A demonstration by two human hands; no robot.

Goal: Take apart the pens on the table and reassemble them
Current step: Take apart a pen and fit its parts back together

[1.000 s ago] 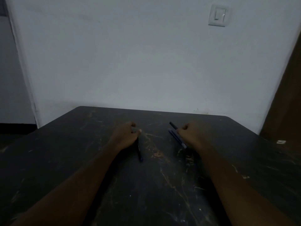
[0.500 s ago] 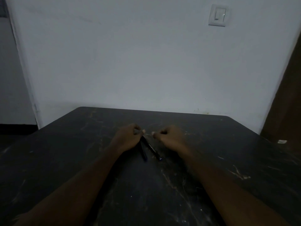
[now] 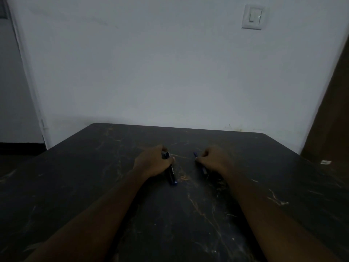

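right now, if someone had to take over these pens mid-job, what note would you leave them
Left hand: closed around the dark pen, its lower end sticking out toward the person and resting on the table.
Right hand: closed on the blue pen piece, a short blue tip showing past the fingers.
The hands are apart, one piece in each. Dim light: I cannot tell which part is cap, barrel or refill.
Done: seemingly one pen pulled apart, though that is unclear.
Left: finish taking apart, then reassemble. No other pens are visible on the table.
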